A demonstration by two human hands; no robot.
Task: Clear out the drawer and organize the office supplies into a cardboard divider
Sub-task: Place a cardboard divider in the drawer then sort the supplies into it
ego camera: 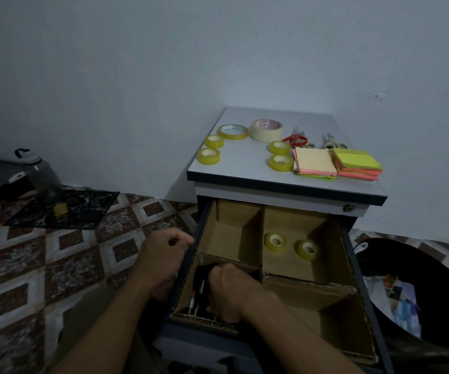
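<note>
The open drawer (348,238) holds a cardboard divider (307,288) with several compartments. My right hand (234,290) reaches into the near-left compartment and curls around a bunch of pens (197,295) lying there. My left hand (164,255) rests against the drawer's left side, fingers curled loosely. Two clear tape rolls (290,245) sit in the far-right compartment. On the cabinet top (245,168) lie several tape rolls (232,131), a masking tape roll (266,130), red scissors (296,139) and two sticky-note stacks (336,164).
A black bin (417,265) with paper scraps stands right of the drawer. On the patterned floor at left are a dark cloth (64,211) and a grey water bottle (39,174). The wall is close behind the cabinet.
</note>
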